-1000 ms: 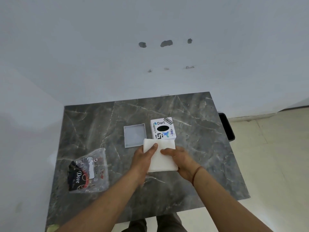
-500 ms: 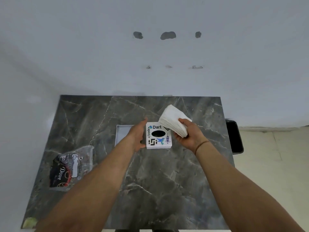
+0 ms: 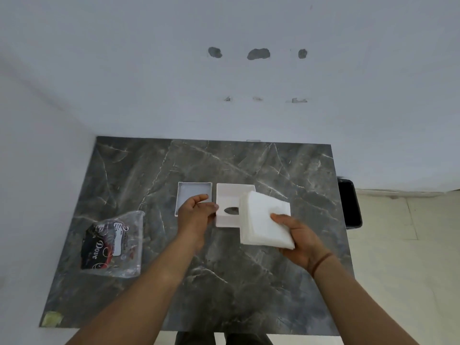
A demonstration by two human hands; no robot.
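A white tissue box lies on the dark marble table with its open side up, and an oval slot shows in its bottom. My left hand grips the box's left wall. My right hand holds a thick stack of white tissues just above the box's right part, thumb on top. The stack hides the box's right side. A shallow white lid lies flat just left of the box, partly behind my left hand.
A clear plastic packet with a black Dove label lies at the table's left. A black object stands off the right edge, over the tiled floor. A pale sticker marks the near left corner. White walls border the table behind and left.
The printed box has been turned over, open side up. My right hand has brought the tissue stack down and nearer, over the box. My left hand stays at the box's left side.
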